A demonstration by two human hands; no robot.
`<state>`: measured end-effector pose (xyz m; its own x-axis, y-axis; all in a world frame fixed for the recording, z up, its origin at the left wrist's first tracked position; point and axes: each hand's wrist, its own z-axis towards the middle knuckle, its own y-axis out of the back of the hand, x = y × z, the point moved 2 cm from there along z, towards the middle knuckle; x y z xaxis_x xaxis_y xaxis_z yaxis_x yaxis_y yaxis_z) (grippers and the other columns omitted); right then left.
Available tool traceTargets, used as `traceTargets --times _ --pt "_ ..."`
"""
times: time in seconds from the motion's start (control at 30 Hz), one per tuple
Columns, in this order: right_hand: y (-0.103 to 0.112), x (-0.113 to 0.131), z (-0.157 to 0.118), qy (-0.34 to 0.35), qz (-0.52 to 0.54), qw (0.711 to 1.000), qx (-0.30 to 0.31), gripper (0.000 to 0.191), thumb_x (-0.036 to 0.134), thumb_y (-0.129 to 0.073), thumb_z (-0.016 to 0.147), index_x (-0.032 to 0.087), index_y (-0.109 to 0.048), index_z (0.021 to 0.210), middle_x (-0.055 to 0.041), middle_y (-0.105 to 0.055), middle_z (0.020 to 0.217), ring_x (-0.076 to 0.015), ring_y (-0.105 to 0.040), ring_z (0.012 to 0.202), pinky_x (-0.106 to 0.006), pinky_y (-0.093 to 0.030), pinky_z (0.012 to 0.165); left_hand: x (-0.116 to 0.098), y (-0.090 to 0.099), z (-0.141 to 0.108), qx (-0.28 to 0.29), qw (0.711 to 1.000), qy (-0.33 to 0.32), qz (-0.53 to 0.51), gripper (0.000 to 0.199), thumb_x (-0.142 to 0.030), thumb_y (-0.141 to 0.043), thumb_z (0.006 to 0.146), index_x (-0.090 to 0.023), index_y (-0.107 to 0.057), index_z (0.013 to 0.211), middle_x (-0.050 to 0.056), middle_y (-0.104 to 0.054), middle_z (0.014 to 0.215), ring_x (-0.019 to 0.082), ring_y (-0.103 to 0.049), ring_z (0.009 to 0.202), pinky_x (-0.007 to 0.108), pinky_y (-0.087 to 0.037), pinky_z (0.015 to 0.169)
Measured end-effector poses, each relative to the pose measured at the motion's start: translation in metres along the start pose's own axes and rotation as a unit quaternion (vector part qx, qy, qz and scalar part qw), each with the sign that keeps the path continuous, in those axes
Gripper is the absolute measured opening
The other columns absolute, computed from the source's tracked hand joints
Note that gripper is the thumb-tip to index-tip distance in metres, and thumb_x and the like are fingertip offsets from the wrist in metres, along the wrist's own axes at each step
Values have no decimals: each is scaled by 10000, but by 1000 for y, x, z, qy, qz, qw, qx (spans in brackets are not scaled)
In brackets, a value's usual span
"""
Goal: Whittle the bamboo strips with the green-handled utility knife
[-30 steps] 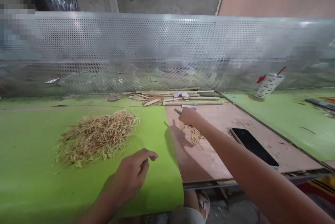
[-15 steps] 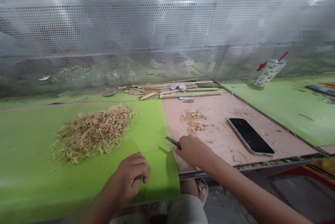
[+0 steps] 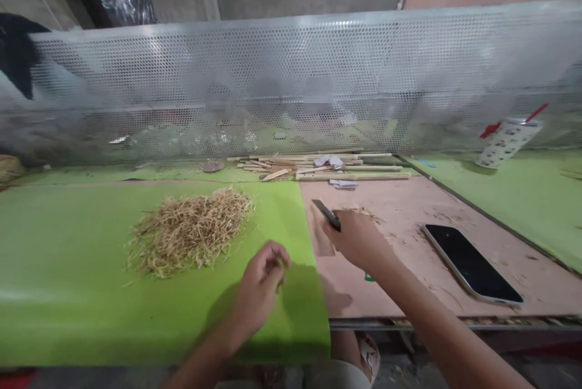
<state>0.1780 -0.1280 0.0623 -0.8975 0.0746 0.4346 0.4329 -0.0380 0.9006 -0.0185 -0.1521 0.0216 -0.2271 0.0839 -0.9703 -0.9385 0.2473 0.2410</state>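
My right hand (image 3: 359,240) is closed round a utility knife (image 3: 328,216), held above the pink-topped board. The knife's dark blade points up and to the left, and a green part of its handle shows below my palm. My left hand (image 3: 261,280) hovers over the green table covering (image 3: 291,310) with its fingers curled in, and I see nothing in it. Beyond that hand lies a loose heap of straw-coloured shavings (image 3: 193,228). A smaller scatter of shavings (image 3: 366,213) lies on the board, partly hidden behind my right hand.
A smartphone (image 3: 473,265) lies to the right of my right forearm. Thin wooden sticks (image 3: 359,176) and crumpled white paper (image 3: 330,162) lie along the base of a perforated metal screen (image 3: 254,74). A tumbler with a red straw (image 3: 509,143) stands at the far right.
My right hand has lifted off the board with the knife, whose blade now angles higher. My left hand has risen and moved towards the right hand. The camera's view has shifted left.
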Motion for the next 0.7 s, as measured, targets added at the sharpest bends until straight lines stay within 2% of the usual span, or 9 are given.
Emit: traceTargets --times 0.03,0.07,0.1,0.17,0.27,0.37,0.47,0.6,0.7 --pt "2 9 4 10 40 999 -6 271 316 -423 891 193 -517 668 -50 -593 595 -137 -513 477 -238 -295 420 -7 -1 8 -48 997 20 -61 123 -240 -458 810 -204 -527 905 2 -558 822 99 -523 654 219 -436 559" --pt "3 18 9 22 78 997 -11 275 325 -431 887 197 -494 652 -35 -573 569 -124 -487 448 -233 -292 414 -13 -2 16 -69 991 36 -112 166 -305 -491 816 -211 -510 951 22 -566 938 107 -550 703 228 -467 562" --pt "3 27 14 36 111 993 -13 275 328 -444 879 200 -475 638 -22 -554 545 -116 -470 431 -229 -291 412 -19 -5 26 -65 985 46 -155 236 -379 -498 829 -215 -505 998 40 -563 1005 116 -566 745 240 -493 580" --pt "1 41 28 63 165 984 -9 269 326 -466 861 202 -454 622 -4 -527 517 -107 -461 422 -222 -294 421 -28 -10 49 -23 981 50 -186 309 -458 -493 838 -198 -522 1002 63 -590 977 122 -581 747 237 -505 585" --pt "-3 49 56 89 205 974 -37 251 329 -466 855 195 -479 643 -2 -532 529 -113 -489 454 -220 -316 459 -30 -12 85 -58 980 20 -192 267 -430 -496 842 -194 -527 964 48 -614 861 109 -580 656 200 -473 501" --pt "-7 36 87 100 184 969 -134 283 369 -400 888 179 -558 750 -36 -587 609 -156 -549 548 -236 -328 502 -21 -10 120 -95 978 17 -183 167 -326 -471 845 -181 -511 916 43 -620 870 98 -593 606 205 -483 471" --pt "-17 12 109 104 105 968 -202 337 360 -348 913 160 -618 939 -91 -658 749 -217 -609 708 -261 -355 578 -7 -10 146 -88 980 34 -177 137 -257 -444 826 -171 -483 924 37 -639 816 91 -591 516 207 -473 439" --pt "-36 -10 124 144 56 974 -168 380 304 -326 918 150 -632 1081 -119 -700 919 -227 -635 842 -270 -402 687 13 -17 161 -26 988 33 -147 194 -205 -471 774 -181 -445 965 1 -627 717 100 -587 463 200 -448 412" --pt "-45 -11 127 163 22 974 -155 400 290 -327 914 167 -611 1167 -99 -713 935 -221 -642 842 -270 -416 700 24 -23 164 -19 989 -7 -149 183 -190 -459 765 -202 -398 937 -38 -586 697 84 -555 430 191 -419 389"
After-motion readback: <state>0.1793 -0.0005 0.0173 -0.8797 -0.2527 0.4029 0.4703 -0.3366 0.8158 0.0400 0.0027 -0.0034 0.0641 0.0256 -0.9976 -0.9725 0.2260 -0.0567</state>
